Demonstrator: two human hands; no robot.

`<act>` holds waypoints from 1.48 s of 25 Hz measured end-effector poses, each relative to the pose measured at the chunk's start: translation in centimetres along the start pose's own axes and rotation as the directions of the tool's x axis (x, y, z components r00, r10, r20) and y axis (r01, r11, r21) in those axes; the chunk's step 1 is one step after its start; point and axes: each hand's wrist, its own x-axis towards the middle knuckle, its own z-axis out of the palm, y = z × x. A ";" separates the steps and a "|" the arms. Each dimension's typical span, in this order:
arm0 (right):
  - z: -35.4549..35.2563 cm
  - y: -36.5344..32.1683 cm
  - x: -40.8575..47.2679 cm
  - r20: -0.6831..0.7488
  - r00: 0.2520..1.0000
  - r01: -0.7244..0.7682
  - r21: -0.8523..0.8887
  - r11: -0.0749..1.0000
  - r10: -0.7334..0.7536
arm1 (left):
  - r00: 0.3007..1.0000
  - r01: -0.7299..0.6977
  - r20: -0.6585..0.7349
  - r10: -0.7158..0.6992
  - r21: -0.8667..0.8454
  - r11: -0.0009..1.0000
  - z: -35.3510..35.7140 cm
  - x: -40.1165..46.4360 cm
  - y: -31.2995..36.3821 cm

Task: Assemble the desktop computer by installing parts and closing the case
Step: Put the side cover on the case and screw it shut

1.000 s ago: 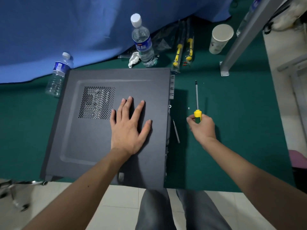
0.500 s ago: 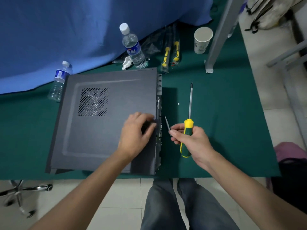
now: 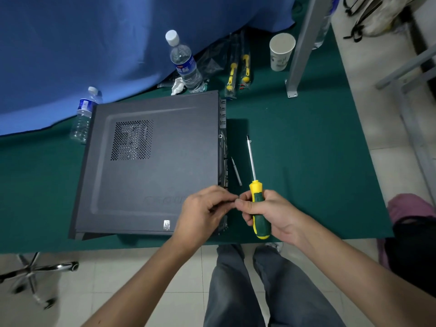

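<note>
The case (image 3: 151, 166) lies flat on its side on the green mat (image 3: 306, 161), side panel on top and vent grille facing up, its rear edge towards the right. Both forearms reach in from below and meet at the case's near right corner. The left hand (image 3: 203, 213) sits over that corner with its fingers curled inward, fingertips pinched together against the right hand's; whether it holds something small I cannot tell. The right hand (image 3: 266, 213) grips the screwdriver (image 3: 256, 197) around its green-and-yellow handle, shaft pointing up and away, its tip by a tiny screw (image 3: 250, 141) on the mat. A thin metal rod (image 3: 236, 171) lies just beside the case's rear edge. Behind the case stand two bottles and a paper cup (image 3: 281, 51).
</note>
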 end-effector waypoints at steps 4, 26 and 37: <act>-0.3 -0.2 -0.5 0.005 1.000 0.008 -0.009 1.000 -0.008 | 0.999 -0.050 -0.015 0.051 0.075 0.996 -0.3 -0.2 0.4; -6.3 -0.6 -2.4 0.071 0.871 -0.003 -0.989 -0.151 -0.486 | 0.874 0.422 0.056 -0.482 -0.580 0.697 -0.8 0.3 0.0; -6.3 -1.0 -3.1 0.061 0.879 -0.032 -0.982 -0.185 -0.473 | 0.893 0.429 0.099 -0.438 -0.479 0.766 -1.4 0.7 0.4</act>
